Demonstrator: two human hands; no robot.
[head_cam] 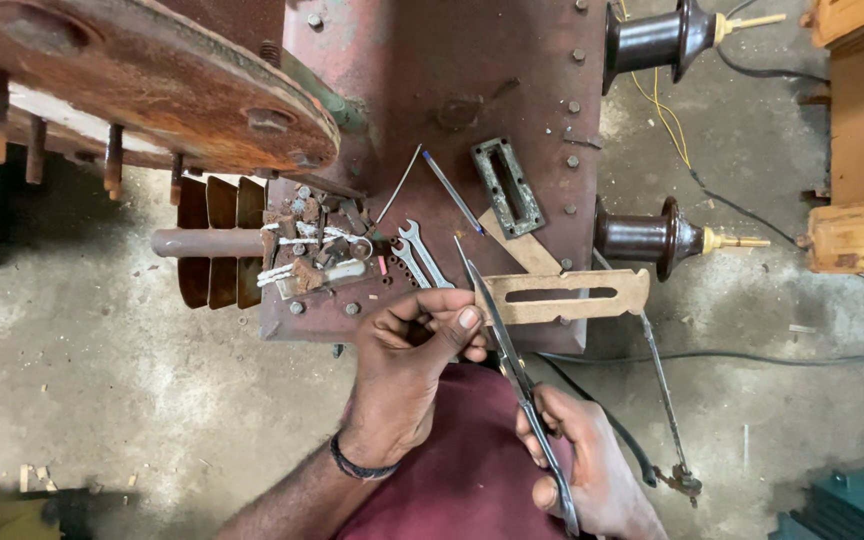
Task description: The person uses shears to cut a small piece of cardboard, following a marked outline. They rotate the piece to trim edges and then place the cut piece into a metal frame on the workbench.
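Rusty machine top [512, 90]; left hand [407, 370] pinches gasket [562, 296], right hand [592, 470] grips scissors [512, 360].

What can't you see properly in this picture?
Head view only:
- Long metal scissors: handles hidden inside the right hand.
- Slotted tan cardboard strip: near end covered by the left hand.
- Rusty round metal plate: cut off by the top edge.
- Small bolts pile: too small to sort.
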